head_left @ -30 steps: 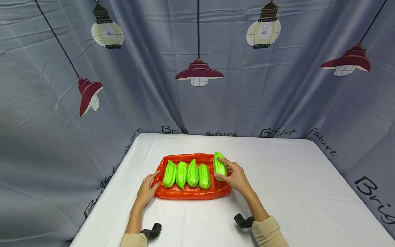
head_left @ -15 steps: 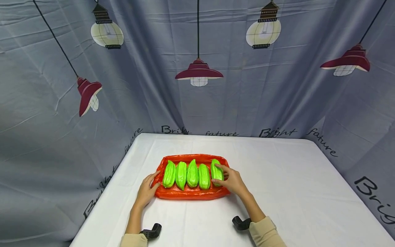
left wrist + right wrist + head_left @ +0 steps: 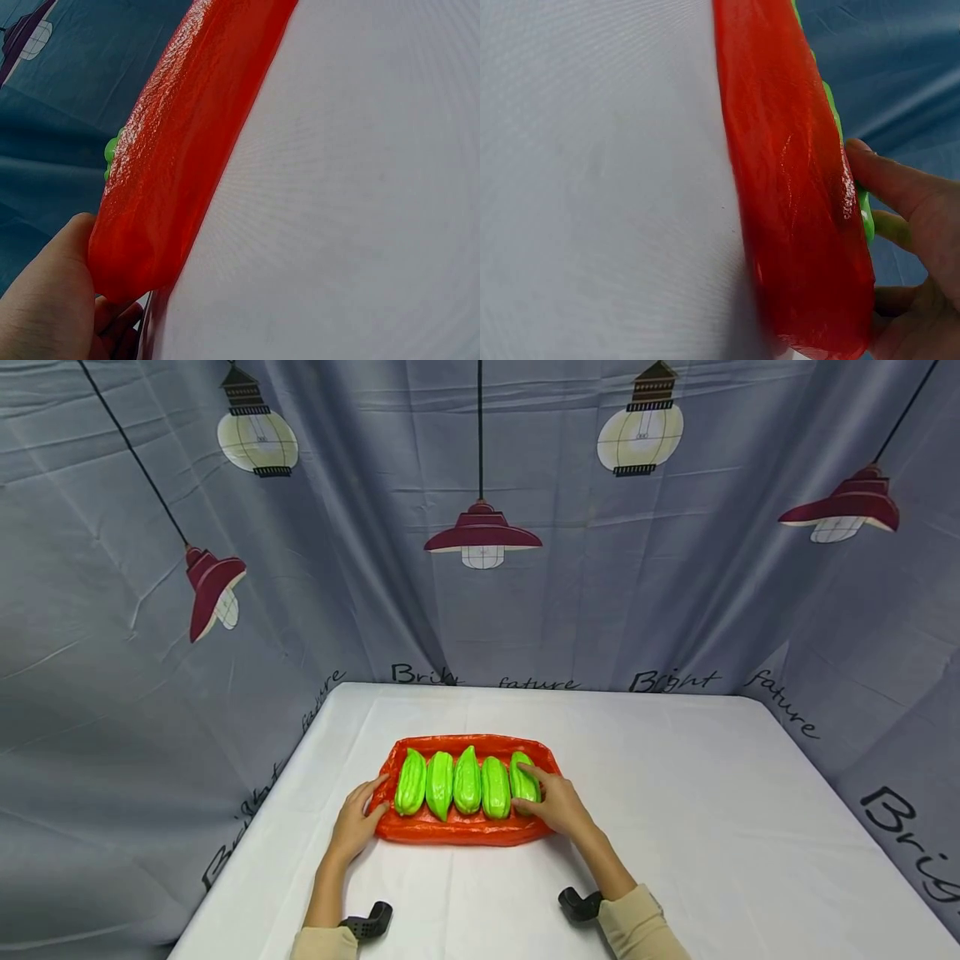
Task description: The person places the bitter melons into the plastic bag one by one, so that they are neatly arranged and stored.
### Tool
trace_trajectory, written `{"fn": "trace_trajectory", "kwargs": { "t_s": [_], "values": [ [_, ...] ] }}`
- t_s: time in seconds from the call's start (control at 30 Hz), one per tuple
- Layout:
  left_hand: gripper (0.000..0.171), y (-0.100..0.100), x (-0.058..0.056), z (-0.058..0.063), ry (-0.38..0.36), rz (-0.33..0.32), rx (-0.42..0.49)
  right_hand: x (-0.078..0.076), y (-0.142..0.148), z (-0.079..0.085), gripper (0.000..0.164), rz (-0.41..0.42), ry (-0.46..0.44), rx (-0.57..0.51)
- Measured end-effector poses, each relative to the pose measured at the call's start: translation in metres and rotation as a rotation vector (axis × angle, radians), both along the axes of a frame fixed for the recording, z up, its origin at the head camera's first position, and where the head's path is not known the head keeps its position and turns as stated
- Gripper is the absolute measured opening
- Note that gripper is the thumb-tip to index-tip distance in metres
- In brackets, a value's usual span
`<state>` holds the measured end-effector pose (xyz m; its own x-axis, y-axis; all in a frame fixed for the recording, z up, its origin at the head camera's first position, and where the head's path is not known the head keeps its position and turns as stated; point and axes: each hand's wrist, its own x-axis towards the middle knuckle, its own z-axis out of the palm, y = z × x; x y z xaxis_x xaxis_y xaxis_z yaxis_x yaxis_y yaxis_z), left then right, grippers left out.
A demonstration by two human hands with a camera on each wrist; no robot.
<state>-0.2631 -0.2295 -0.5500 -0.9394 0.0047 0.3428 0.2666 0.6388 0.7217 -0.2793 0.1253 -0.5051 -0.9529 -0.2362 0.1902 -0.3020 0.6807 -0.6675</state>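
Note:
A glossy red-orange tray [image 3: 465,834] lies on the white table, bearing several bright green ridged gourds [image 3: 438,783] in a row. My left hand [image 3: 356,823] grips the tray's left end, thumb toward the near side; the left wrist view shows that thumb [image 3: 71,247] against the red wall. At the row's right end, my right hand [image 3: 562,806] pinches the last gourd [image 3: 524,781] lengthwise, thumb at its near end and index finger near the far end. In the right wrist view the red side wall [image 3: 795,187] hides most of that gourd [image 3: 866,214].
White cloth [image 3: 675,793] covers the table around the tray. Grey curtains [image 3: 360,568] printed with lamps enclose the back and sides. Black wrist cameras [image 3: 369,921] sit on both wrists, near the beige sleeves [image 3: 641,927].
My right hand has brought the last gourd down and leftward into the tray, beside the others. The left hand stays on the tray's left end.

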Motion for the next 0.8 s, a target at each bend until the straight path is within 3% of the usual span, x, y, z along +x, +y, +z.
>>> {"fn": "trace_trajectory", "kwargs": {
  "t_s": [0.37,0.67,0.73,0.8],
  "values": [
    [0.047,0.003,-0.002,0.001,-0.028,-0.019,0.003,0.000,0.001,-0.010,0.065,-0.016,0.036,0.017],
    [0.046,0.005,0.000,0.000,-0.063,-0.016,0.015,0.005,0.003,-0.001,0.074,-0.046,0.014,0.064],
    [0.048,0.004,0.000,0.001,-0.087,-0.021,0.081,0.008,0.003,0.005,0.070,-0.055,0.000,0.048],
    [0.050,0.001,0.001,0.004,-0.122,-0.019,0.223,0.011,0.004,0.012,0.064,-0.068,-0.005,0.024]
  ]
}}
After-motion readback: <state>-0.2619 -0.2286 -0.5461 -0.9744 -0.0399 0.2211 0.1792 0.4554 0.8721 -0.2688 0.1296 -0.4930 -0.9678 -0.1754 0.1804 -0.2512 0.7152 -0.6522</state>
